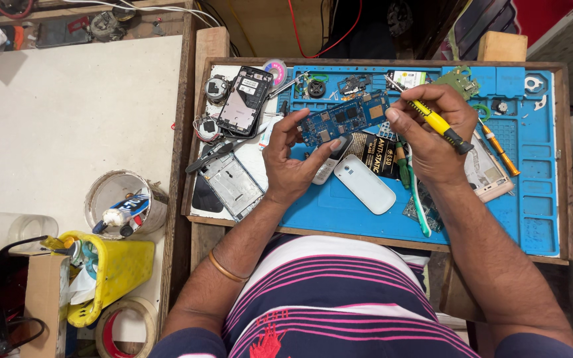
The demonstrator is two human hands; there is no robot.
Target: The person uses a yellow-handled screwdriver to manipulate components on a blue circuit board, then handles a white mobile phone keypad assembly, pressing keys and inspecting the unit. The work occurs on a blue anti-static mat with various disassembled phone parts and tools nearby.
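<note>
phone already apart: left hand grips bare board, right hand clamps screwdriver at mat's far edge; shells unassembled

Left hand: my left hand holds a blue board by its lower edge, above the mat.
Right hand: my right hand grips a yellow screwdriver, tip near the board's right end.
Below: a white phone lies on the mat.
Left: an open phone.

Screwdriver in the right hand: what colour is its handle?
Yellow with a black grip end, on the screwdriver held in the right hand; the head view shows it best.
</note>
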